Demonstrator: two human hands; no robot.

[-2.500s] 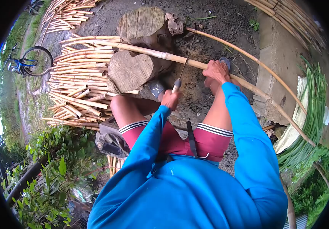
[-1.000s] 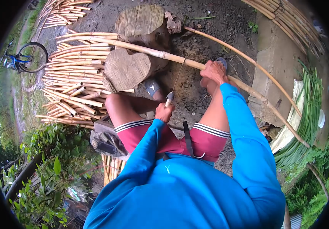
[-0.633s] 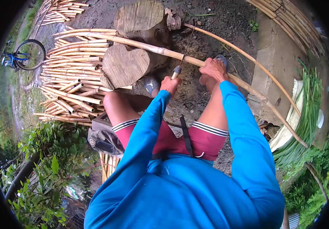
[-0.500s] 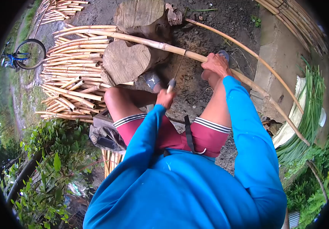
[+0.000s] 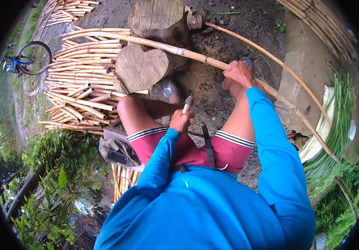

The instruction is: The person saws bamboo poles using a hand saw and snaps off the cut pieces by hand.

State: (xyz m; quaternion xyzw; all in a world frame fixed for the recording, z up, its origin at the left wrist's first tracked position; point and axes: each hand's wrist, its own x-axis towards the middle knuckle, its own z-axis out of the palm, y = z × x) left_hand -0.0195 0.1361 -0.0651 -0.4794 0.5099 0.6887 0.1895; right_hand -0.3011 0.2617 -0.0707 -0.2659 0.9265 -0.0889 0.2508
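A long pale bamboo pole (image 5: pixel 213 62) slants across in front of me, its near part passing over my right leg. My right hand (image 5: pixel 240 74) is closed around it, near the raised knee. In my left hand (image 5: pixel 182 121), closed between my thighs, is the pale handle of a long narrow-bladed cutting tool (image 5: pixel 187 104) with a dark collar. Its thin blade points away from me, seen nearly edge-on, and its tip reaches the pole left of my right hand. Whether it is a knife or a saw, I cannot tell.
Cut bamboo lengths (image 5: pixel 79 79) lie piled at left beside two wood stumps (image 5: pixel 142 68). A second thin pole (image 5: pixel 267 52) curves past on the right. Long green leaves (image 5: pixel 340 125) lie on a pale sheet. A bicycle (image 5: pixel 33 58) stands far left; bushes (image 5: pixel 54 179) grow near.
My left hand has drawn back toward my body with the tool. The blade's tip, earlier beyond the pole, is now at the pole. My right hand keeps its hold.
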